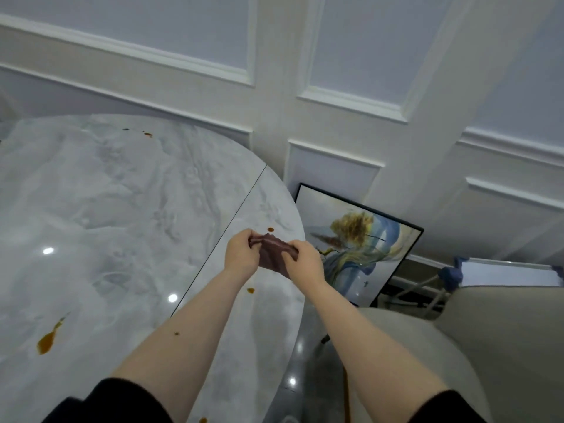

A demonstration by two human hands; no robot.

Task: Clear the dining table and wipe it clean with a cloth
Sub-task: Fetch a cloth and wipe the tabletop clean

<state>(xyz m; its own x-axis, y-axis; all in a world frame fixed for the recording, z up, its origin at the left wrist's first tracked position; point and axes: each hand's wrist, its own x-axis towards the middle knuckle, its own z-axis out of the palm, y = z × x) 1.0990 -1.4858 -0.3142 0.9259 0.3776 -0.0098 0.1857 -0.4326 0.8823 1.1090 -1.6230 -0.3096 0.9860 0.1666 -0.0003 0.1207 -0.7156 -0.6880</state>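
Observation:
A dark reddish-brown cloth [272,251] is stretched between both my hands above the right end of the grey marble dining table [116,215]. My left hand [241,254] pinches its left edge and my right hand [302,260] grips its right side. Brown sauce stains mark the tabletop: a large one [46,341] at the near left, a small drop [270,229] just beyond the cloth, another drop [250,290] under my forearms, and small spots [147,134] at the far edge.
A framed painting [354,239] leans against the white panelled wall right of the table. A beige upholstered chair [500,346] stands at the lower right, close to the table's rounded edge. A seam line [219,242] crosses the tabletop.

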